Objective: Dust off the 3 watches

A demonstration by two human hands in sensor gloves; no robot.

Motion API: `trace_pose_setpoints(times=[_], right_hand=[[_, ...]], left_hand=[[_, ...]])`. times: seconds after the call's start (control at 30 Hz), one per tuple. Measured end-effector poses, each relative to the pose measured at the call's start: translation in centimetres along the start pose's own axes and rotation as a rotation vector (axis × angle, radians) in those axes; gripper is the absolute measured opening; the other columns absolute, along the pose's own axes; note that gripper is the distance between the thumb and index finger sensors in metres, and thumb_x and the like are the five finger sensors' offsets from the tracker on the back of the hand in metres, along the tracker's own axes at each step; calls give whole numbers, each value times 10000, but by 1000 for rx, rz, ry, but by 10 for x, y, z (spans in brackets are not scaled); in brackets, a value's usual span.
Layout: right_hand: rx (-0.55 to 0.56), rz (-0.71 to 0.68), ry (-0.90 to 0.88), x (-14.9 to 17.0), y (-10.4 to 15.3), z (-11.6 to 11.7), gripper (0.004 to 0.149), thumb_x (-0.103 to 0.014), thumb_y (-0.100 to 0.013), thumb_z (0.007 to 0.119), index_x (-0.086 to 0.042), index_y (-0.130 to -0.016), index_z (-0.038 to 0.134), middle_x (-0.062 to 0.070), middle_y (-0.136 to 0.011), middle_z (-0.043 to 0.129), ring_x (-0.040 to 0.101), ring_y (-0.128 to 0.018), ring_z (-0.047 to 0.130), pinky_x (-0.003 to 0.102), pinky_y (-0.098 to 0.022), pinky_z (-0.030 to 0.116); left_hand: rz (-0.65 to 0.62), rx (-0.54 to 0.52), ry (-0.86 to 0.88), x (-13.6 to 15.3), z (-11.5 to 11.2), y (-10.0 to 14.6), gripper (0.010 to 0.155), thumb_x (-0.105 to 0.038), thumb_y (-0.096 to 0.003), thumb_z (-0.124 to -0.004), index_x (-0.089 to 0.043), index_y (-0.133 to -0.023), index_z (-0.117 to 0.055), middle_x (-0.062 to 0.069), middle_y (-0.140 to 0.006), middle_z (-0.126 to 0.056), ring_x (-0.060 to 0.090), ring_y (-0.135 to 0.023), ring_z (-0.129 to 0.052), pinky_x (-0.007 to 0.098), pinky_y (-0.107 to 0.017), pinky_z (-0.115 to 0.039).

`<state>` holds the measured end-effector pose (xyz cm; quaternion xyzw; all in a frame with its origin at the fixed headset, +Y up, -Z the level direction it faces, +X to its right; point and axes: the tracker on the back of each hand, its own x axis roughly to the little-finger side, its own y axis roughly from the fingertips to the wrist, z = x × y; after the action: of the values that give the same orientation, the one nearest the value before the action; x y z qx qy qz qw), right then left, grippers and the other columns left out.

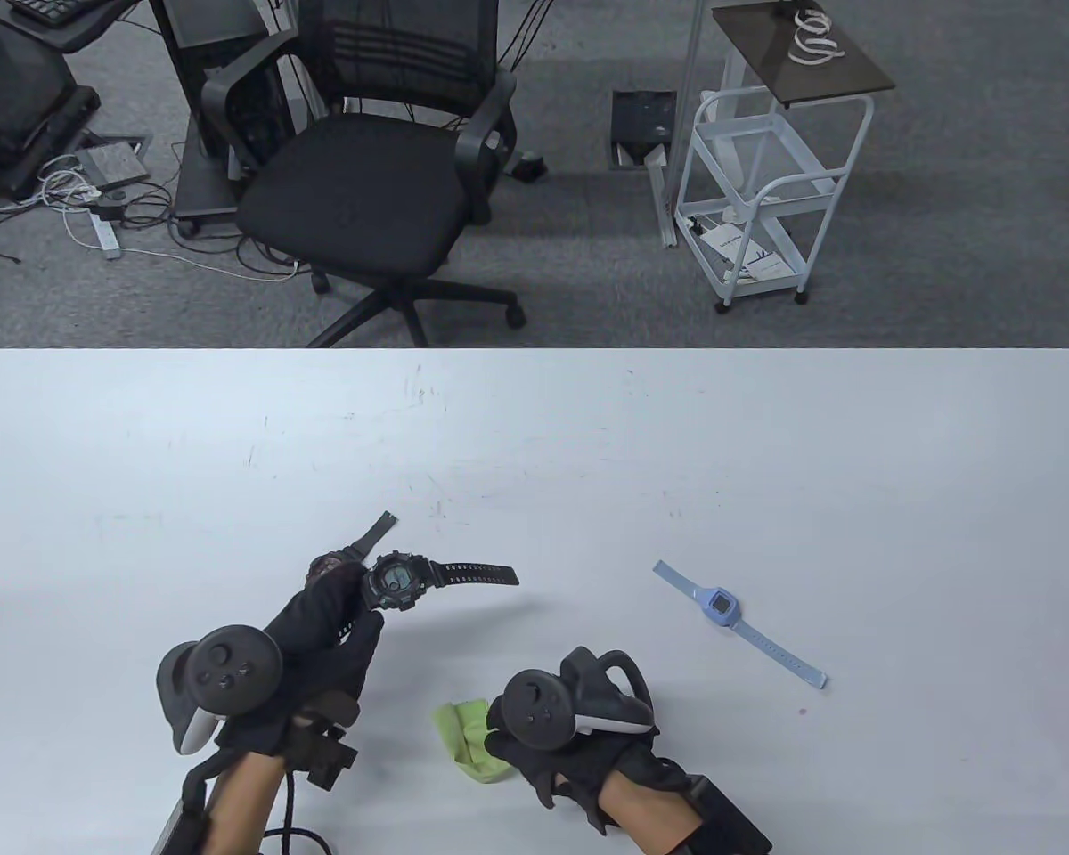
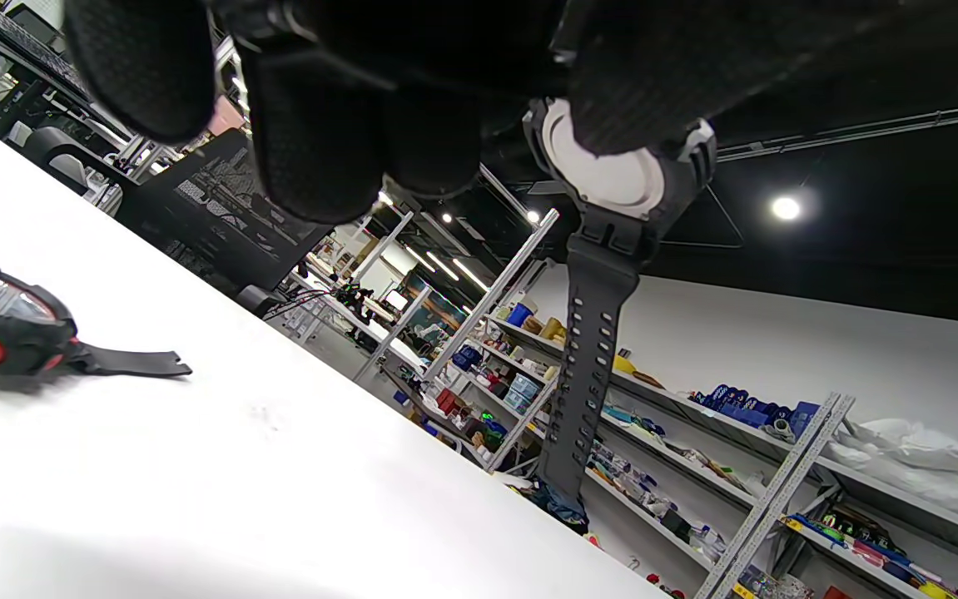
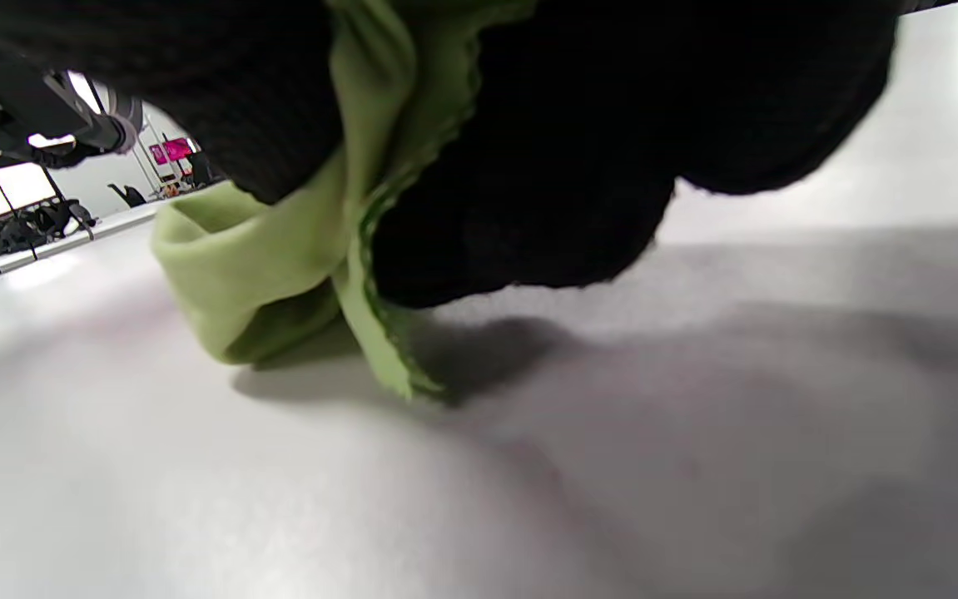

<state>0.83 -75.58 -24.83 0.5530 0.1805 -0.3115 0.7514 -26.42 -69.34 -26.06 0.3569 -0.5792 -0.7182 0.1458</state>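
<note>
My left hand (image 1: 338,614) holds a black digital watch (image 1: 401,581) above the table, its strap sticking out to the right. From the left wrist view I see that watch's silver back (image 2: 603,166) under my gloved fingers (image 2: 320,125). A second black watch with red buttons (image 2: 4,329) lies on the table, partly hidden behind my left hand (image 1: 343,557). A light blue watch (image 1: 722,607) lies flat at the right. My right hand (image 1: 534,739) grips a green cloth (image 1: 468,735) low on the table; its folds hang between the fingers (image 3: 312,249).
The white table (image 1: 766,445) has a far edge with an office chair (image 1: 365,169) and a white cart (image 1: 766,196) on the floor beyond. Shelves of boxes (image 2: 695,466) show in the left wrist view's background.
</note>
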Motion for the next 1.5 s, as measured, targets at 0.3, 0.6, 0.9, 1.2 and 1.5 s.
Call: trace_pose_setpoints(times=[0.3,0.6,0.9,1.2,1.5], right_hand=[[17,-18,6,2,9,-17,697,-706,-467,759,-193,-918,891,56,-763,990,250,-595,997,564,-502,793],[431,63,-448,35,30,-39,715,-609,-530,666,-124,-1050,742,139,-956,845,360,-782,879,628,-561,712],[486,68,-1183,61,25,-21,694,-544,-530,695,-69,-1036,734,166,-910,869,328,-676,928,559,-483,768],[583,138,-1452,69,26,-15,592,-523,-516,768,-124,-949,828,81,-782,974,205,-534,1029,450,-383,868],[615,211,-1528,78,31,-15,453,-515,-509,838,-168,-780,946,-11,-587,1068,96,-375,1104,340,-246,950]], left_hand=[[-22,-11,-5,-3,-2,1,691,-418,-509,-809,-71,-1073,-612,164,-920,-847,419,-756,-942,713,-634,-682],[-115,-43,34,-22,-12,6,691,-419,-511,-804,-73,-1074,-604,162,-924,-840,415,-757,-942,715,-635,-681],[-175,33,23,-41,-38,9,700,-424,-509,-813,-67,-1072,-598,155,-908,-845,405,-741,-954,719,-637,-673],[-181,30,-14,-67,-60,17,727,-416,-475,-888,-35,-1035,-624,118,-796,-913,301,-547,-1033,653,-592,-748],[-235,179,5,-80,-85,20,684,-362,-481,-884,-41,-1037,-648,87,-814,-926,264,-514,-1047,615,-569,-789]])
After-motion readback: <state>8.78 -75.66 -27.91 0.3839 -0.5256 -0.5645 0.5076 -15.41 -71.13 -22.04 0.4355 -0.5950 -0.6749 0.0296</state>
